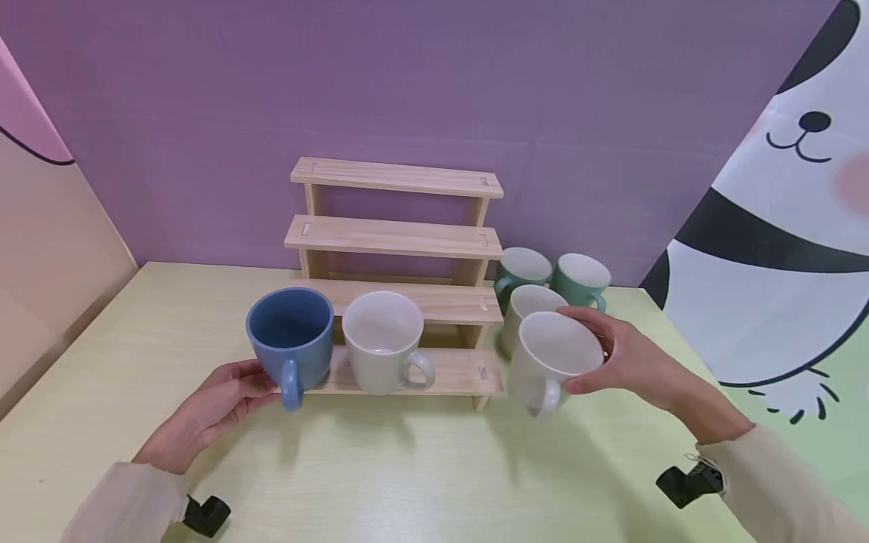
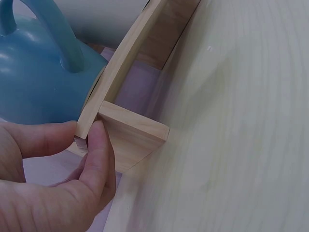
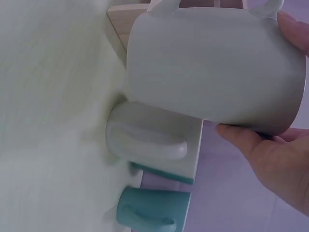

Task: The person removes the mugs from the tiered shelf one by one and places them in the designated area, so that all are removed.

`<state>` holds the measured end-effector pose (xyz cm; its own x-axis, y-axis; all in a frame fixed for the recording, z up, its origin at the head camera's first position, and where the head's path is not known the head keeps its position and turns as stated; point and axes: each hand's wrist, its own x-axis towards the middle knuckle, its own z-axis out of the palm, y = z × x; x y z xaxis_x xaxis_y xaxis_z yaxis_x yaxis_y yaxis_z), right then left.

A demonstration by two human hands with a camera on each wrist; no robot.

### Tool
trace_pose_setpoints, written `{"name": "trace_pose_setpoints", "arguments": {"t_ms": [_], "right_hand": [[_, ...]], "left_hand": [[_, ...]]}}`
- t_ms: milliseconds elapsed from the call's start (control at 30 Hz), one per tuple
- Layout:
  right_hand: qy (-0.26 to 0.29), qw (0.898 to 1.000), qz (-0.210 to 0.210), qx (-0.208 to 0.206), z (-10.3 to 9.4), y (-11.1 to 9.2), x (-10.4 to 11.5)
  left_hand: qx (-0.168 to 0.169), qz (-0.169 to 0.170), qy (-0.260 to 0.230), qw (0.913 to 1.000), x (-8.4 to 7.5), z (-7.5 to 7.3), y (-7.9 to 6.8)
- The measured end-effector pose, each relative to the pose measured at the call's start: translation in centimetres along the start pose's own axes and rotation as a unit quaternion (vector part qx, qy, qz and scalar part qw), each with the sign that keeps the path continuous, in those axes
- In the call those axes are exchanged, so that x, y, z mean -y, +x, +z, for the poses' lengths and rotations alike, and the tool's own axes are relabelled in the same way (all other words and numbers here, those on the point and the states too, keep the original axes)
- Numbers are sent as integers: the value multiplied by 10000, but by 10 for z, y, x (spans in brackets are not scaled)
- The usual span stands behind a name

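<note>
My left hand (image 1: 227,396) pinches the left end of the lowest board of a stepped wooden shelf (image 1: 394,237). In the left wrist view the thumb lies above the board end (image 2: 91,116), the fingers below. Beside that thumb a blue mug (image 1: 292,332) stands on the lowest board, its handle toward me. A white mug (image 1: 382,339) stands to its right, handle pointing right. My right hand (image 1: 627,358) grips another white mug (image 1: 553,358) around its upper side, near the shelf's right end. This mug hangs above the table, tilted slightly, as the right wrist view also shows.
Behind the held mug, a whitish mug (image 1: 526,302) and two green mugs, one left (image 1: 523,268) and one right (image 1: 581,280), stand on the table (image 1: 407,483). The upper boards carry nothing. A purple backdrop (image 1: 407,83) rises behind, with a panda print (image 1: 781,302) at right.
</note>
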<state>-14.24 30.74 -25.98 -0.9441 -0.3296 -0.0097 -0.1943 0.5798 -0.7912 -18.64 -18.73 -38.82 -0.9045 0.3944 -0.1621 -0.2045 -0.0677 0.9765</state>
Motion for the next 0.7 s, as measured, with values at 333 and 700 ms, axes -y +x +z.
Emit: {"name": "trace_pose_setpoints", "arguments": {"t_ms": [333, 700], "right_hand": [[58, 9998, 118, -132, -11, -15, -13], [-185, 9987, 287, -388, -27, -28, -32]], "left_hand": [[50, 31, 1, 10000, 1, -2, -1], [130, 71, -208, 9997, 0, -3, -1]]}}
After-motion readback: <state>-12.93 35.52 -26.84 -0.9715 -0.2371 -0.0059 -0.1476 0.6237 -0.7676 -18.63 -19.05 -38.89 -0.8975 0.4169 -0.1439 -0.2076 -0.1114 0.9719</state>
